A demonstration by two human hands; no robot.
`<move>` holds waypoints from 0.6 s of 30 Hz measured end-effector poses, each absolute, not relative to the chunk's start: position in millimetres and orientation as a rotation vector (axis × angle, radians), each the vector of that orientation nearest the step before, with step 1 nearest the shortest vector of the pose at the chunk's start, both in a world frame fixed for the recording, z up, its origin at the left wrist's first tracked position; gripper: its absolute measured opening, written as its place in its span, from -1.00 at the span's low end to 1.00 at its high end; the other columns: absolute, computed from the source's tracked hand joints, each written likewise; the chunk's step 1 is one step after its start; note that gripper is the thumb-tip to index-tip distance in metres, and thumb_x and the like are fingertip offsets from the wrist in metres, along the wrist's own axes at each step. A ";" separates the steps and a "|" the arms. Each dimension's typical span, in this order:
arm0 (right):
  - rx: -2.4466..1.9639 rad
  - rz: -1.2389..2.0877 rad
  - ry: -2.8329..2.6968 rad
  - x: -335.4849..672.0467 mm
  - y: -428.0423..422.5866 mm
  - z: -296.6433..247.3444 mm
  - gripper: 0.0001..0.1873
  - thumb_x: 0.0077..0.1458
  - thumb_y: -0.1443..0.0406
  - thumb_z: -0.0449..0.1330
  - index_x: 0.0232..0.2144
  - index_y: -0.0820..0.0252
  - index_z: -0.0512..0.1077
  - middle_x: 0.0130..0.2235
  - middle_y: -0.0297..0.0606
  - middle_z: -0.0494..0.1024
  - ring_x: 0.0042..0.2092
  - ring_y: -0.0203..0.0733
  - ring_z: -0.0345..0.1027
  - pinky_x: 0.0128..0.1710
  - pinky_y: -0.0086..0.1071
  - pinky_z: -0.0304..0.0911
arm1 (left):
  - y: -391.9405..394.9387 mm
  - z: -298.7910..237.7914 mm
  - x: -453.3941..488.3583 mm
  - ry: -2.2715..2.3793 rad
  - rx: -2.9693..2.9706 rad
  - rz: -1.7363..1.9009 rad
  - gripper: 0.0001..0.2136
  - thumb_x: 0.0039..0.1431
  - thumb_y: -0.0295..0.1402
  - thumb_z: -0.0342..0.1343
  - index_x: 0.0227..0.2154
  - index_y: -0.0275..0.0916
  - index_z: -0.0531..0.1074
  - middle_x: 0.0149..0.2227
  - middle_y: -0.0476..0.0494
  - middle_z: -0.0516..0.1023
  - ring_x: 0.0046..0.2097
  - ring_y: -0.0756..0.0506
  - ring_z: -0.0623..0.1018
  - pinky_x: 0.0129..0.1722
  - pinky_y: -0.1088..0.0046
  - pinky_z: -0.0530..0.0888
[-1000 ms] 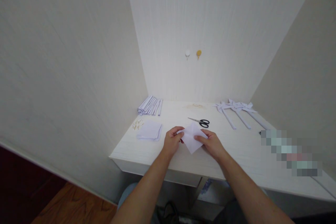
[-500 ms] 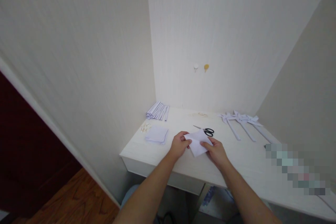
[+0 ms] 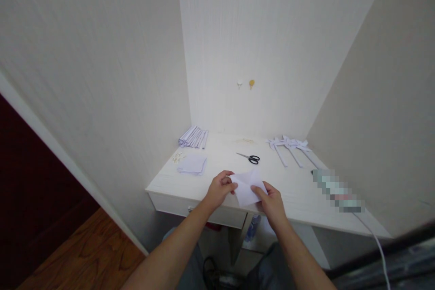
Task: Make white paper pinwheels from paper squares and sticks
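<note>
Head view: the left hand (image 3: pixel 220 188) is pinching a creased paper sheet (image 3: pixel 245 192) at nine o'clock, the right hand (image 3: pixel 272 200) at three, above the table (image 3: pixel 219 156); light, even tension should be keeping it from wrinkling. Scissors (image 3: pixel 253 160) are lying at twelve, a paper stack (image 3: pixel 192 164) at ten, paper pinwheels (image 3: pixel 287 142) at half past one.

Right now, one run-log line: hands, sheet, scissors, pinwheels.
left hand: pinches sheet | right hand: pinches sheet | sheet: held between both hands | scissors: on table, beyond sheet | pinwheels: three, back right of table
</note>
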State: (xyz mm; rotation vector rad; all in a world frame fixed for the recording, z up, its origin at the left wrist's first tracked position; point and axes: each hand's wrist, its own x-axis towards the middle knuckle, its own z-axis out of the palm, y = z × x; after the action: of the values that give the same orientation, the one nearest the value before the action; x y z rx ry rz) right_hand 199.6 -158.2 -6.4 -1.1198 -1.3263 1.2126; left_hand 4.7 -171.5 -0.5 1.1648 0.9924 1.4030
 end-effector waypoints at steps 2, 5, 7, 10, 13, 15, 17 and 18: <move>-1.134 1.186 -1.353 204.1 -175.4 0.7 -0.59 -0.03 -0.01 0.35 -0.36 0.23 0.58 -0.49 -0.28 0.63 -0.47 -0.11 0.44 -0.48 -0.33 0.27 | -183.5 3.6 7.2 1.004 1.187 1.389 -0.55 -0.15 -0.15 0.45 -0.24 -0.25 0.47 -0.47 0.01 0.55 -0.45 -0.03 0.52 -0.37 0.44 0.43; -1.145 1.179 -1.439 210.1 -196.8 12.9 -0.61 -0.04 0.02 0.33 -0.37 0.24 0.61 -0.45 -0.22 0.66 -0.44 -0.08 0.46 -0.44 -0.31 0.31 | -204.9 13.0 7.4 1.061 1.228 1.367 -0.63 -0.11 -0.18 0.43 -0.28 -0.26 0.50 -0.43 -0.01 0.56 -0.42 -0.02 0.50 -0.35 0.45 0.41; -1.143 1.181 -1.516 213.0 -206.8 22.6 -0.64 -0.02 0.04 0.31 -0.36 0.24 0.63 -0.42 -0.21 0.68 -0.41 -0.06 0.49 -0.41 -0.31 0.33 | -219.7 24.5 5.9 1.108 1.274 1.343 -0.70 -0.07 -0.22 0.41 -0.30 -0.26 0.54 -0.43 -0.02 0.55 -0.39 -0.03 0.50 -0.33 0.45 0.38; -1.135 1.160 -1.637 214.9 -218.4 39.8 -0.69 0.01 0.10 0.30 -0.35 0.22 0.64 -0.41 -0.22 0.69 -0.38 -0.06 0.49 -0.40 -0.32 0.32 | -241.8 49.2 5.0 1.176 1.360 1.307 -0.75 -0.07 -0.29 0.41 -0.30 -0.24 0.62 -0.41 -0.04 0.57 -0.33 -0.06 0.50 -0.31 0.44 0.37; -1.095 1.153 -1.766 214.0 -229.2 58.8 -0.77 0.01 0.18 0.29 -0.35 0.20 0.66 -0.41 -0.27 0.69 -0.38 -0.09 0.47 -0.39 -0.33 0.30 | -263.1 73.8 7.7 1.243 1.404 1.289 -0.76 -0.08 -0.35 0.41 -0.29 -0.24 0.67 -0.40 -0.04 0.60 -0.37 -0.04 0.45 -0.36 0.46 0.32; -1.042 1.164 -1.843 212.1 -235.4 69.8 -0.81 0.01 0.22 0.29 -0.36 0.17 0.67 -0.40 -0.30 0.69 -0.37 -0.11 0.47 -0.36 -0.34 0.31 | -275.5 84.7 9.6 1.258 1.410 1.296 -0.82 -0.06 -0.35 0.39 -0.33 -0.25 0.68 -0.43 -0.03 0.59 -0.39 -0.03 0.44 -0.38 0.47 0.31; -0.996 1.176 -1.890 209.0 -239.6 77.1 -0.86 0.00 0.25 0.31 -0.39 0.14 0.66 -0.41 -0.32 0.68 -0.36 -0.12 0.47 -0.36 -0.34 0.30 | -285.0 89.7 9.5 1.265 1.390 1.320 -0.86 -0.04 -0.33 0.37 -0.39 -0.26 0.67 -0.47 -0.02 0.56 -0.41 -0.03 0.43 -0.40 0.48 0.31; -0.982 1.180 -1.896 207.1 -240.8 79.0 -0.87 -0.01 0.25 0.32 -0.39 0.13 0.66 -0.40 -0.32 0.68 -0.36 -0.13 0.46 -0.36 -0.35 0.30 | -288.5 90.5 8.4 1.270 1.367 1.340 -0.86 -0.03 -0.31 0.36 -0.40 -0.26 0.66 -0.48 -0.02 0.56 -0.42 -0.03 0.42 -0.41 0.49 0.31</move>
State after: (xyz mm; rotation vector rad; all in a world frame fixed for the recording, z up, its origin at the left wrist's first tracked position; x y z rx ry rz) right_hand 207.1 -240.8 79.0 -0.9820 -1.8957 1.1800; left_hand 8.4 -288.5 90.5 1.3673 1.2701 1.3404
